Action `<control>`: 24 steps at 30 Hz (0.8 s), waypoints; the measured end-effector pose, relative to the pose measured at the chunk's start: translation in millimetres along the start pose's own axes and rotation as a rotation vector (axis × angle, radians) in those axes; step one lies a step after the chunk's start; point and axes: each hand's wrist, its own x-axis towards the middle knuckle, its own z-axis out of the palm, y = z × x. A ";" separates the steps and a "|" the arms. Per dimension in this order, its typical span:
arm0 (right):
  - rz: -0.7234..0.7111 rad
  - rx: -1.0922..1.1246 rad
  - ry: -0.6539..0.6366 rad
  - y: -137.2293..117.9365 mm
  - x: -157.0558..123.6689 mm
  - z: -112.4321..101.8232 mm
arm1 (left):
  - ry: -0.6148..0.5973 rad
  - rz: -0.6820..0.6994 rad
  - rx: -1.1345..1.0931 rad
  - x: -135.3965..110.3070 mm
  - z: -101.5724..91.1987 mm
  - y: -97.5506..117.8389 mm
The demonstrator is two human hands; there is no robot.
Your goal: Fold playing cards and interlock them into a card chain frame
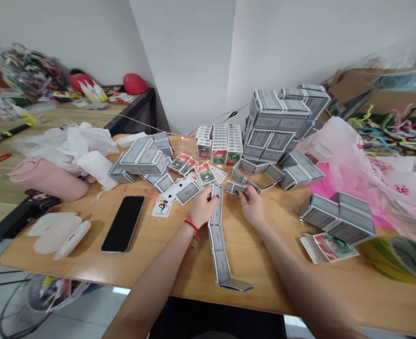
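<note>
A chain of folded grey-backed playing cards (pixel 219 247) runs from the table's near edge up to my hands. My left hand (pixel 202 207), with a red string at the wrist, pinches the chain's far end. My right hand (pixel 250 203) is closed on a small stack of grey-backed cards (pixel 235 187) just right of the chain's top. Loose cards (pixel 184 188) and small card boxes (pixel 205 173) lie just beyond my hands.
A black phone (pixel 123 223) lies at the left, near a white heart-shaped case (pixel 57 233). Stacks of card blocks (pixel 280 122) stand at the back, more (pixel 338 217) at the right. A pink plastic bag (pixel 363 165), tape rolls (pixel 403 256) and a pink cloth roll (pixel 47 179) flank the wooden table (pixel 257 263).
</note>
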 end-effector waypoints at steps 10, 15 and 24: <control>-0.070 -0.064 -0.006 -6.7 -2.7 -0.2 | -0.016 0.042 0.059 -0.6 3.5 0.2; -0.097 -0.040 -0.004 -11.4 -4.1 -0.1 | -0.067 0.043 0.083 -2.5 4.1 3.4; -0.098 0.011 -0.056 -13.7 -4.5 -0.1 | -0.106 0.020 0.113 -4.0 6.7 4.0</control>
